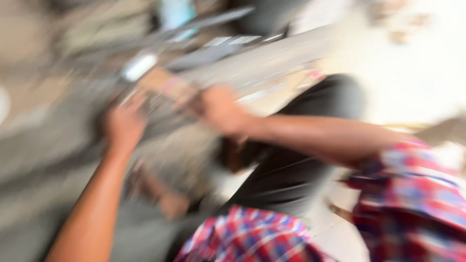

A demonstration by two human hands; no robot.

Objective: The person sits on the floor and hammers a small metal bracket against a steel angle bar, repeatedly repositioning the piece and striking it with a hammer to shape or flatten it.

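Super blurry, but both the left hand (124,121) and right hand (218,109) look clamped on a brownish block (162,82), so work's mid-way at best.

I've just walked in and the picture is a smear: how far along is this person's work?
Done: nothing can be told, the frame is too blurred. In hand: the left hand and right hand both reach to a long grey flat-looking piece lying slantwise; whether they grip it is unclear. Left: cannot be judged from this view.
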